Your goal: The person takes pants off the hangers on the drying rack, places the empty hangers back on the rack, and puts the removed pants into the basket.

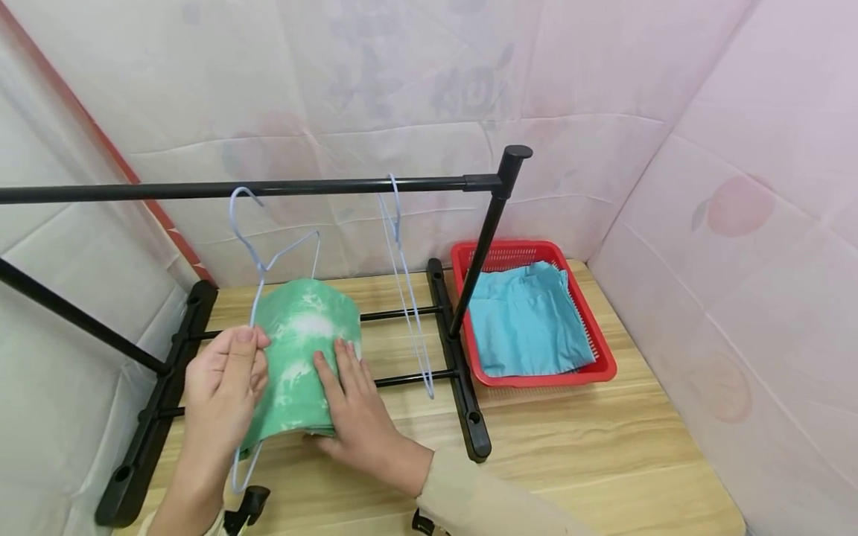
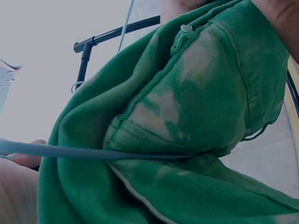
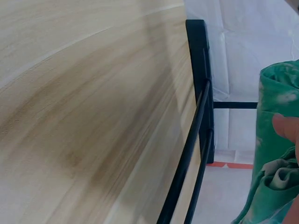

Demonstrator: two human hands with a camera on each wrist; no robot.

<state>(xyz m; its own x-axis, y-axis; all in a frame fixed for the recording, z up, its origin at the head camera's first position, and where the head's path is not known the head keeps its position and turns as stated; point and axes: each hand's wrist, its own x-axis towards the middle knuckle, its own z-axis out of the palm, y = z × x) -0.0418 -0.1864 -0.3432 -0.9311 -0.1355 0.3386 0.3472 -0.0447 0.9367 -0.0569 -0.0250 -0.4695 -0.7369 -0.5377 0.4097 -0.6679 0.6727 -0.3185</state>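
In the head view a green and white cloth point(image 1: 302, 372) lies folded through a light blue hanger point(image 1: 258, 253), whose hook is over the black rail. The left hand point(image 1: 224, 380) pinches the hanger's side wire at the cloth's left edge. Against the cloth's right side the right hand point(image 1: 362, 417) rests with fingers extended and its thumb low, near the bottom edge. The left wrist view shows the hanger wire point(image 2: 93, 153) passing into the folds of the green cloth point(image 2: 196, 93). In the right wrist view the cloth point(image 3: 275, 154) appears at the right edge beside fingertips point(image 3: 286, 127).
A second light blue hanger point(image 1: 406, 290) hangs further right on the black rail point(image 1: 322, 186). Beyond the rack's right foot point(image 1: 462, 387), a red basket point(image 1: 603, 368) holds a blue cloth point(image 1: 529, 324). Pale curtains surround the wooden table point(image 1: 590, 439).
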